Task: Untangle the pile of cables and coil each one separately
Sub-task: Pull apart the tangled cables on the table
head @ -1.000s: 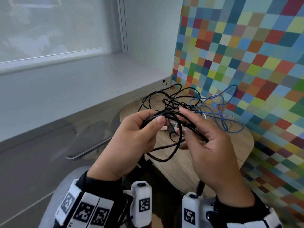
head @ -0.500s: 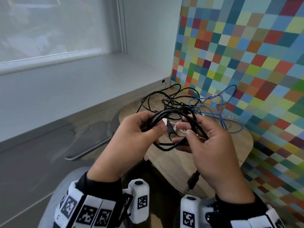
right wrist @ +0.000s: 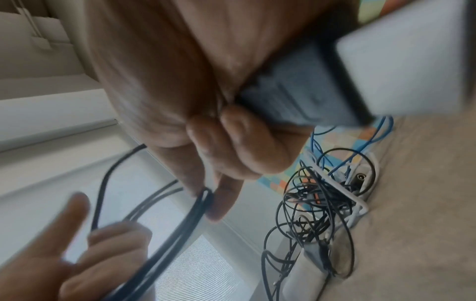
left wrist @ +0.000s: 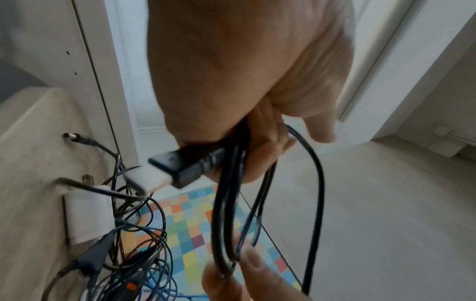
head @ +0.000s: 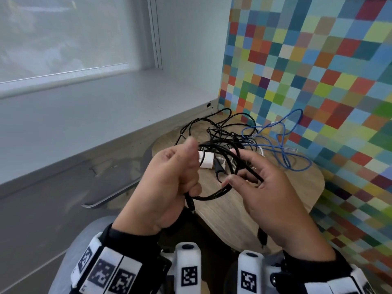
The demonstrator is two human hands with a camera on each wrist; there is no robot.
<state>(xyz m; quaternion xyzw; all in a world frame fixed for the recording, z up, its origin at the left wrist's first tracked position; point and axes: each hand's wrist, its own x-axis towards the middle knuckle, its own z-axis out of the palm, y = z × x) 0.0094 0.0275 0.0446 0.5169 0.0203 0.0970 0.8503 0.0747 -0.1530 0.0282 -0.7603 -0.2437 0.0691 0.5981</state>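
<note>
Left hand & right hand both grip black cable loops.

2 hands, 1 thick black cable looped between them, 1 blue cable, 1 white plug block; thin black cables too tangled to count.

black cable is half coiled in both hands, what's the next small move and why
Probably wrap the last slack onto the loops. The left hand grips the black cable bundle, its plug sticking out, while the right hand holds the loops and the other plug hangs loose.
</note>
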